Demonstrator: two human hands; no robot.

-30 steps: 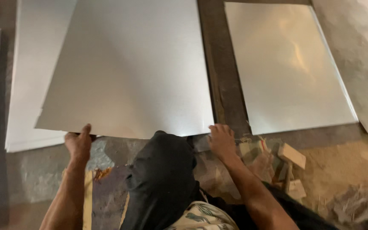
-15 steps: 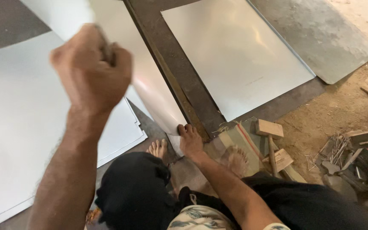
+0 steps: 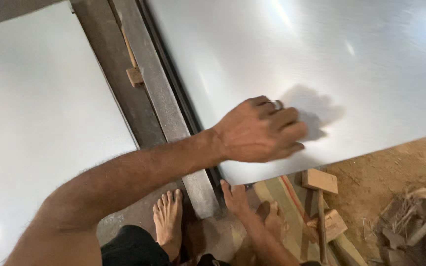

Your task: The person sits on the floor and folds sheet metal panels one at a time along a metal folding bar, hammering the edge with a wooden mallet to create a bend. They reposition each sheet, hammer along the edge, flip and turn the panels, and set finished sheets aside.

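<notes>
Presently I find the work at the laying-down stage: the large pale grey metal sheet (image 3: 321,64) lies nearly flat, filling the upper right of the view, its near corner just beyond my feet. My left hand (image 3: 260,130) reaches across and rests on top of the sheet near its lower edge, fingers (image 3: 284,118) curled together and pressed down on the surface; whether they pinch anything beneath I cannot tell. My right hand (image 3: 235,197) is lower, at the sheet's near corner, thumb and fingers set against the edge; the grip itself is partly hidden by the sheet, so I judge it a light hold on the corner, no more.

The next move, in my judgement, calls for settling the corner square and keeping both hands clear of the thin edge, which looks sharp enough to cut.

Surroundings noted: a second pale sheet (image 3: 40,123) lies to the left, separated from the first by a dark steel frame rail (image 3: 144,98) running diagonally. A small wooden block (image 3: 135,76) sits on that rail. My bare left foot (image 3: 168,216) stands just beside the rail's near end. Wooden mallets (image 3: 321,197) lie on the dirt floor (image 3: 385,172) close to the sheet's corner, with a heap of scrap offcuts (image 3: 415,216) further right. The mallets and my own feet crowd the corner and are the likeliest obstruction.
</notes>
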